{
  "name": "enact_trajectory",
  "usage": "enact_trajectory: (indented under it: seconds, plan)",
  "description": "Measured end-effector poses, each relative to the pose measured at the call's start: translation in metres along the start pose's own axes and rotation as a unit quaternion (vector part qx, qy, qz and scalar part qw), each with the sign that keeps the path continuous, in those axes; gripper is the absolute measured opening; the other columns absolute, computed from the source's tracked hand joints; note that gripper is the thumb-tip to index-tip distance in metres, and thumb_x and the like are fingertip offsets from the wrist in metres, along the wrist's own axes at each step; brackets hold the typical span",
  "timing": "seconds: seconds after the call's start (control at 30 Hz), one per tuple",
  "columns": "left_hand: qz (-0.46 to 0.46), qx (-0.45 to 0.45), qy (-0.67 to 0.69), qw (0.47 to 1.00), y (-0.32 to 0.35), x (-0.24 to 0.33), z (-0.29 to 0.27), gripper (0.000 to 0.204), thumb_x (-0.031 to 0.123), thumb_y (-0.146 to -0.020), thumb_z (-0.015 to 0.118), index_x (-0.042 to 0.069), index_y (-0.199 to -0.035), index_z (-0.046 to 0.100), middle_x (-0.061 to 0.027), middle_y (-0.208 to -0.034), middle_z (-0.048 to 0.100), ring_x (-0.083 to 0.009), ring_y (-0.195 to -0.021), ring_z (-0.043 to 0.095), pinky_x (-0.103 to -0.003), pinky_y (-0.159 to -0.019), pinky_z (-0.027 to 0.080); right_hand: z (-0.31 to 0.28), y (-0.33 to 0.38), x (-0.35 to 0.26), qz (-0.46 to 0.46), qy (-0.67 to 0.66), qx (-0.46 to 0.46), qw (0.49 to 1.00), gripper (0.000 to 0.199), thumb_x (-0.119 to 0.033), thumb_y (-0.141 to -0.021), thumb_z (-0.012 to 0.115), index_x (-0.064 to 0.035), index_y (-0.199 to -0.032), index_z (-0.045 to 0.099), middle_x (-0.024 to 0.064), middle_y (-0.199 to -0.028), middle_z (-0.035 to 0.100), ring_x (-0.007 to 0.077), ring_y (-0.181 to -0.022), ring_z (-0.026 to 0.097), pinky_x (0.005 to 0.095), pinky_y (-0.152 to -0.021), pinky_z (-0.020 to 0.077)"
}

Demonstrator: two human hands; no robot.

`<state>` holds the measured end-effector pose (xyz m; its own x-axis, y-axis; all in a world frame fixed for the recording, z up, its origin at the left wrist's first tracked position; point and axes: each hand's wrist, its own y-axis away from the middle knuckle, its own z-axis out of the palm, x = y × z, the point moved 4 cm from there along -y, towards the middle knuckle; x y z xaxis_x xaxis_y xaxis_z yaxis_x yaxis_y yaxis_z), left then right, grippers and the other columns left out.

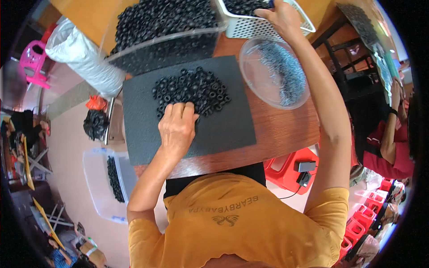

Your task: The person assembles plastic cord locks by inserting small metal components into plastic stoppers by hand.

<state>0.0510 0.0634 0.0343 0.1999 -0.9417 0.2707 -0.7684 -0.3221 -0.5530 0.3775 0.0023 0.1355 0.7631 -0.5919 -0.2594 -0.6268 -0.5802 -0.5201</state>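
A heap of small black ring-shaped parts [192, 91] lies on a dark grey foam mat [223, 138]. My left hand [176, 125] rests at the heap's near edge, its fingers curled down and closed; what lies under the fingertips is hidden. My right hand [283, 20] reaches over a white perforated basket [243, 27] that holds more black parts. Its fingers are closed, and a small piece of something dark blue shows beside them at the picture's edge. A round clear tub [250, 78] with many small, thin, silvery-blue pieces [288, 76] stands below my right forearm.
Behind the mat stands a big clear bin [178, 38] full of black parts. A white sack [80, 53] and a clear box [100, 187] are on the floor at left. A red stool [286, 167] carries a charger with a cable. Another person's arm [391, 129] shows at right.
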Motion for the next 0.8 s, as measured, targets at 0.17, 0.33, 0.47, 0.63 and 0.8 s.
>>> enact_trajectory:
  seconds: [0.17, 0.33, 0.47, 0.63, 0.8]
  plan:
    - [0.002, -0.028, 0.003, 1.0, -0.003, -0.002, 0.006, 0.026, 0.001, -0.065, 0.071, 0.001, -0.088, 0.06, -0.0114, -0.081, 0.058, -0.0288, -0.075, 0.056, -0.037, -0.063, 0.047, 0.001, 0.004, 0.018, 0.002, -0.059, 0.095, 0.994, 0.034, -0.028, -0.071, 0.069, 0.0045, -0.072, 0.06, 0.0264, -0.071, 0.06, 0.0404, -0.07, 0.061, 0.0465, -0.064, 0.0467]
    - [-0.068, 0.034, 0.117, 0.99, -0.005, -0.005, -0.016, 0.018, 0.0, -0.072, 0.068, -0.002, -0.088, 0.061, -0.0101, -0.077, 0.059, -0.0198, -0.067, 0.058, -0.029, -0.057, 0.047, -0.006, 0.063, 0.016, -0.049, -0.096, 0.025, 0.994, 0.02, -0.016, -0.078, 0.068, 0.0028, -0.079, 0.062, 0.0095, -0.057, 0.055, 0.0121, -0.055, 0.052, 0.0336, -0.053, 0.043]
    - [-0.347, 0.012, 0.493, 0.798, 0.019, -0.012, -0.011, 0.012, -0.002, -0.082, 0.06, -0.004, -0.093, 0.063, -0.0104, -0.085, 0.066, -0.0112, -0.062, 0.058, -0.023, -0.053, 0.046, -0.001, 0.108, 0.024, -0.063, -0.11, -0.044, 0.991, 0.016, -0.008, -0.075, 0.068, 0.0043, -0.076, 0.059, 0.016, -0.066, 0.057, 0.0228, -0.061, 0.056, 0.0354, -0.057, 0.0436]
    - [-0.464, -0.036, 0.699, 0.542, 0.037, 0.0, 0.0, 0.013, -0.003, -0.081, 0.058, -0.005, -0.093, 0.063, -0.0213, -0.085, 0.066, -0.0171, -0.059, 0.061, -0.028, -0.05, 0.05, 0.015, 0.134, 0.036, -0.122, -0.051, -0.129, 0.983, 0.019, -0.004, -0.07, 0.067, 0.0027, -0.066, 0.05, 0.0183, -0.072, 0.055, 0.0354, -0.073, 0.054, 0.043, -0.064, 0.042]
    - [-0.463, -0.042, 0.742, 0.483, 0.048, 0.009, 0.006, 0.019, -0.005, -0.078, 0.06, -0.005, -0.097, 0.061, -0.0214, -0.092, 0.065, -0.0189, -0.065, 0.063, -0.03, -0.055, 0.052, 0.02, 0.139, 0.033, -0.146, -0.011, -0.156, 0.977, 0.006, 0.0, -0.06, 0.059, -0.0003, -0.066, 0.057, 0.0172, -0.075, 0.061, 0.0355, -0.08, 0.057, 0.0455, -0.068, 0.0467]
